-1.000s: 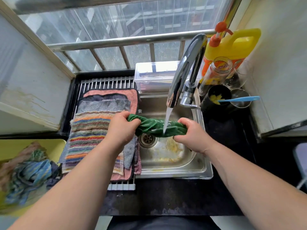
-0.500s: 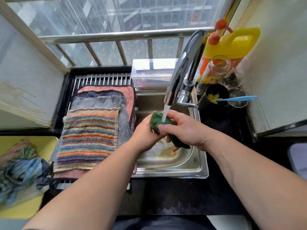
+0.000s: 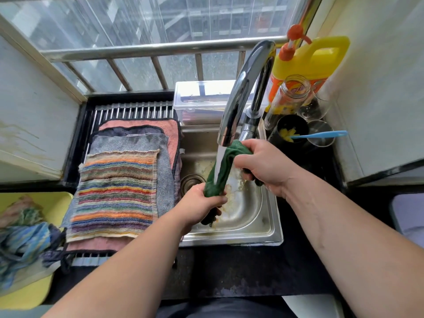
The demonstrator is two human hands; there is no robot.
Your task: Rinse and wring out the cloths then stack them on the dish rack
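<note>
Head view, green cloth (image 3: 227, 172): wet, twisted into a rope, centre frame over sink (image 3: 252, 236), under tap (image 3: 243, 88) stream.
Left hand (image 3: 199, 204): fingers grip lower end.
Right hand (image 3: 263, 165): fingers grip upper end.

Cloths (image 3: 119, 189) (stacked) left of sink (image 3: 252, 228)

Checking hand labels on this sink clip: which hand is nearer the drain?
Left. The left hand grips the lower end of the green cloth just beside the drain; the right hand holds the upper end across the basin, by the faucet.
</note>
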